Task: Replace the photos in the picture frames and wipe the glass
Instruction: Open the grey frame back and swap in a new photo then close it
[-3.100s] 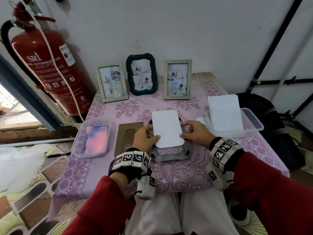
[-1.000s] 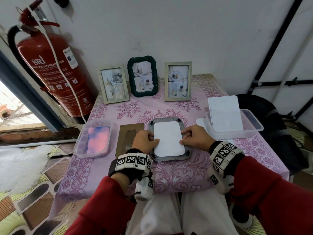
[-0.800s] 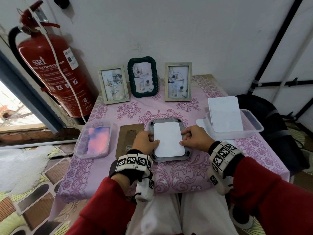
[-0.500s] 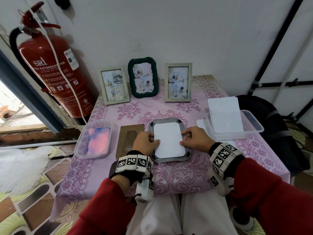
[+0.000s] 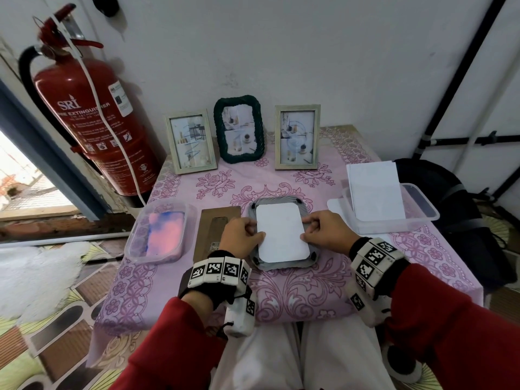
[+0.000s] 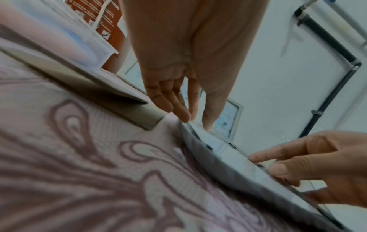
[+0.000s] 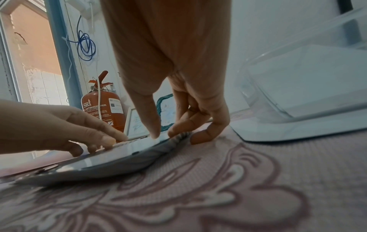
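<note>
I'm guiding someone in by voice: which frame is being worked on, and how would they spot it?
On the pink floral tablecloth, look nearest the person, between both hands. The grey frame lies flat, face down, with a white photo back in it. The other three frames stand upright by the wall.

White photo [image 5: 282, 233] face-down, seemingly seated, in grey frame [image 5: 284, 265] flat on tablecloth.
</note>
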Action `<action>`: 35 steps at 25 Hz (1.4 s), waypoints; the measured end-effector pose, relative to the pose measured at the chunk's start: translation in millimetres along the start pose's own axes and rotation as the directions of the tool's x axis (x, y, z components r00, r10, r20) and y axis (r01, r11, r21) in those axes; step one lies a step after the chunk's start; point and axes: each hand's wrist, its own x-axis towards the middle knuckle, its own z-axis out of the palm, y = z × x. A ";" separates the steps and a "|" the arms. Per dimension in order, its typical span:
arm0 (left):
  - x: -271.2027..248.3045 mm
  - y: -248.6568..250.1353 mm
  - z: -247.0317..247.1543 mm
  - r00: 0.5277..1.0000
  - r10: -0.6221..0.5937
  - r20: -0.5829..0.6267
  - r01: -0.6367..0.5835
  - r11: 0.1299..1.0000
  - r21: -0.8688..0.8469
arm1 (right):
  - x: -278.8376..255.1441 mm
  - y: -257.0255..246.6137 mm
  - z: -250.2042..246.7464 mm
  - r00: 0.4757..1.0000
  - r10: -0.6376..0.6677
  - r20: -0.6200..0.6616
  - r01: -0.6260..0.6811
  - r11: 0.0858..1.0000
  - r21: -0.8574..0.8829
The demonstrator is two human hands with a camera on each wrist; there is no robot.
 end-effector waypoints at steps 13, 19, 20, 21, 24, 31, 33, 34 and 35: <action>-15.1 -19.5 -33.3 0.958 -0.251 -0.142 0.288 0.843 0.454 | 0.7 14.0 -2.3 1.000 0.012 0.020 -0.013 0.998 0.069; -15.5 -14.1 -33.2 0.900 -0.390 -0.194 0.436 0.828 0.353 | 2.2 17.2 -1.6 0.999 0.022 0.034 -0.024 0.996 0.086; -15.2 -13.7 -33.0 0.899 -0.393 -0.194 0.438 0.827 0.353 | 2.3 17.2 -1.3 0.999 0.022 0.033 -0.025 0.996 0.087; -15.0 -12.9 -32.7 0.900 -0.390 -0.195 0.435 0.830 0.348 | 2.2 17.3 -1.3 0.999 0.023 0.033 -0.025 0.996 0.088; -13.6 -11.0 -33.1 0.911 -0.351 -0.216 0.402 0.873 0.277 | 2.2 17.3 -1.3 0.999 0.023 0.034 -0.026 0.996 0.087; -2.0 -7.9 -51.3 0.924 -0.187 -0.333 0.210 0.977 0.034 | 2.0 17.3 -2.0 0.999 0.014 0.034 -0.016 0.997 0.070; 1.1 -6.2 -57.8 0.915 -0.164 -0.369 0.181 0.983 0.012 | 1.7 16.9 -2.0 0.999 0.011 0.035 -0.013 0.997 0.070; 1.9 -4.8 -60.9 0.906 -0.149 -0.395 0.162 0.987 -0.002 | 1.7 16.8 -2.1 0.999 0.009 0.036 -0.012 0.997 0.073; 2.5 -3.1 -63.9 0.895 -0.136 -0.425 0.139 0.990 -0.025 | 1.5 16.9 -2.2 0.999 0.008 0.036 -0.011 0.997 0.076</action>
